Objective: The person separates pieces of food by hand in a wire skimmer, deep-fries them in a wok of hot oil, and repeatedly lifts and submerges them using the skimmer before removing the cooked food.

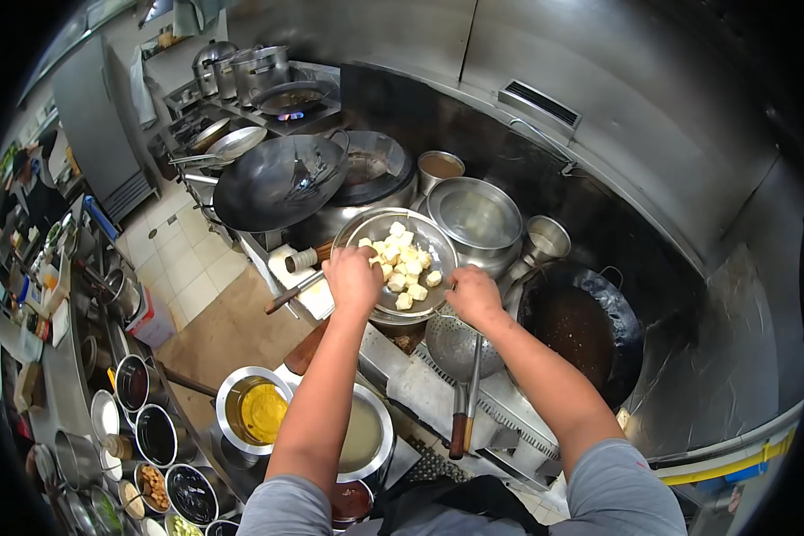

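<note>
Left hand (353, 279) is closing its fingers over the left rim of a wide bowl (439, 243), and the right hand (475, 295) is curling its fingers at the opposite rim, so the two are gripping it between them. Pale cubes (406, 262) are lying heaped inside, and the bowl is sitting at the middle of the cooking range; whether it is resting there or hanging just above, I cannot tell.

At the far left, a person in a dark apron (40, 192) is standing beyond a counter. Nearer on the left, containers of dark sauce (156, 433) are standing close together, with a bowl of brown nuts (154, 487) sitting among them. Farther right and near, a pot of yellow liquid (263, 411) is standing beside a pot of cloudy liquid (364, 433). Beyond them, a big black wok (272, 188) is leaning at a tilt.

Right of the bowl and nearer, a perforated ladle (460, 344) is lying with its handle pointing near. On the far side, a broad steel basin (475, 213) is holding clear liquid. Farthest right, a dark wok (567, 335) is holding brown liquid.
</note>
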`<state>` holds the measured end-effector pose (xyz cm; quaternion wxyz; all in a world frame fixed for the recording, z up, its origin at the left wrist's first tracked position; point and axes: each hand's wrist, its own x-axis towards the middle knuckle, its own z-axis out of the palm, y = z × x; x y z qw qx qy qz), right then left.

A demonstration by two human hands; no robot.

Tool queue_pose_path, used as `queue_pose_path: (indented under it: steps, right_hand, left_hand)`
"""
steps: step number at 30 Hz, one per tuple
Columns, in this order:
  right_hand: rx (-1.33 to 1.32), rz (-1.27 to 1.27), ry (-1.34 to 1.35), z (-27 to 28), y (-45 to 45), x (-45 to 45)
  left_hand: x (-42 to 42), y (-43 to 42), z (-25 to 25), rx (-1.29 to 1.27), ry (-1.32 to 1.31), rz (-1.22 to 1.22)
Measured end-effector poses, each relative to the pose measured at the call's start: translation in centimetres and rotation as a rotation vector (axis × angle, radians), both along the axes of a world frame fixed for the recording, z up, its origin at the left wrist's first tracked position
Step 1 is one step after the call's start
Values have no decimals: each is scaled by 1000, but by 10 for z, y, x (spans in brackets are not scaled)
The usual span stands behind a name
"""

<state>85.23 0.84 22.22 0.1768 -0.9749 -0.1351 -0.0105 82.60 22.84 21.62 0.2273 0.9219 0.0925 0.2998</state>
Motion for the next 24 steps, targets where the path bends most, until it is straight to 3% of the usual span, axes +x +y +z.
queue_pose_path:
  steps: [3,7,9,10,12,13,14,16,20,22,24]
  right_hand:
    - [-44,11,-156,-9,10,2]
    - [-176,-8,-72,3,3,7]
    - [-285,81,341,31,-15,-1]
    - [-282,79,341,28,-28,1]
    - [-86,38,700,23,-47,3]
    - [-158,-27,753,30,-46,3]
    - [-156,-31,749,24,-46,7]
    - [-225,72,353,11,-44,20]
    - [-112,18,222,6,-21,30]
    - [-114,33,251,6,-14,33]
    - [-4,-23,119,1,-8,33]
  left_hand:
    - [3,-10,0,5,46,-23]
    - [2,-4,-3,-67,77,-10]
    - [-2,3,-6,-29,75,-13]
    - [-2,6,-7,-3,70,-11]
    - [6,6,-15,4,57,-34]
    - [13,2,-18,15,66,-57]
    - [20,-2,-21,24,74,-79]
    - [33,-19,-23,111,64,-118]
    - [46,-43,-34,164,193,-231]
    - [48,-41,-27,78,182,-302]
    - [54,-30,-22,14,55,-225]
